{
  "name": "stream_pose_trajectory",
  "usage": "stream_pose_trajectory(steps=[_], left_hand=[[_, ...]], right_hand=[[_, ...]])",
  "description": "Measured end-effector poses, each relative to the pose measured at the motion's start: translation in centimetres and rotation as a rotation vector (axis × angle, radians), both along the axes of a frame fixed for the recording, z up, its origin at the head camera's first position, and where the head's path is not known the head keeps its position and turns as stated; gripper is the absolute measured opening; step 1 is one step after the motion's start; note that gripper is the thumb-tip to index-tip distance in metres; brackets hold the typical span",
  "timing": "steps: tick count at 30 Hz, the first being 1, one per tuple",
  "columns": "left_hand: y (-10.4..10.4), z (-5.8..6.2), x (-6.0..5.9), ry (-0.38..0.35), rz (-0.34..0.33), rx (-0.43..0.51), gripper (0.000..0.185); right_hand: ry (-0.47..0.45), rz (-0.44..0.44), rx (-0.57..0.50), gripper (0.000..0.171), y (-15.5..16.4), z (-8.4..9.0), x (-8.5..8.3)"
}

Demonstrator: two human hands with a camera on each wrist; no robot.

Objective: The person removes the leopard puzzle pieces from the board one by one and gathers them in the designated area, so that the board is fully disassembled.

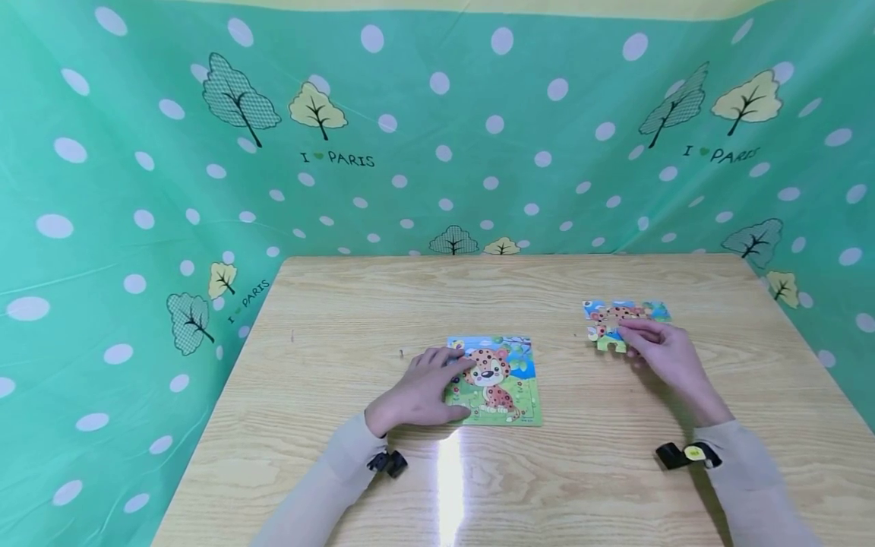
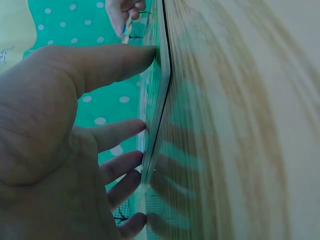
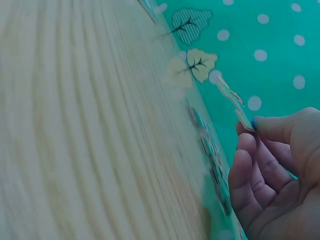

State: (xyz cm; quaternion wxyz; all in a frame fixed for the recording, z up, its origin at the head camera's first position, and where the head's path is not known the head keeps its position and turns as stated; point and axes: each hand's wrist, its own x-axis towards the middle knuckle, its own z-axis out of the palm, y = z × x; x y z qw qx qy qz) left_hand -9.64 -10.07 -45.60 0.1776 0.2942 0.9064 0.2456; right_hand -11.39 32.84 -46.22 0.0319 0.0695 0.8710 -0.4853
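A square picture board [image 1: 506,380] with a spotted cartoon leopard lies flat on the table. My left hand [image 1: 431,387] rests on its left side, the fingers spread and the thumb touching near the lower edge; the left wrist view shows the board's edge [image 2: 159,110] side-on beside the fingertips. To the right, my right hand [image 1: 659,353] pinches a small strip of jigsaw puzzle pieces [image 1: 611,338] between thumb and fingers. In the right wrist view the strip [image 3: 232,100] is raised off the table. Behind it lie other jigsaw pieces [image 1: 622,310] with leopard-spotted and blue parts, partly hidden by the hand.
The wooden table [image 1: 328,319] ends at a green dotted cloth [image 1: 410,152] that hangs behind and at the sides. Each wrist wears a small black camera, one on the left [image 1: 388,463] and one on the right [image 1: 683,456]. A bright glare streak crosses the table's front.
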Motion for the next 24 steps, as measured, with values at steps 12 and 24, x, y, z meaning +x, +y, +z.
stream_pose_trajectory(steps=[12, 24], left_hand=[[-0.1, -0.1, 0.0, -0.008, -0.006, 0.008, 0.081], [-0.2, 0.0, -0.1, -0.022, -0.008, 0.024, 0.077]], right_hand=[[-0.018, -0.111, -0.035, 0.06, 1.9, -0.3, 0.0], [-0.018, -0.182, -0.051, 0.051, 3.7, -0.8, 0.1]])
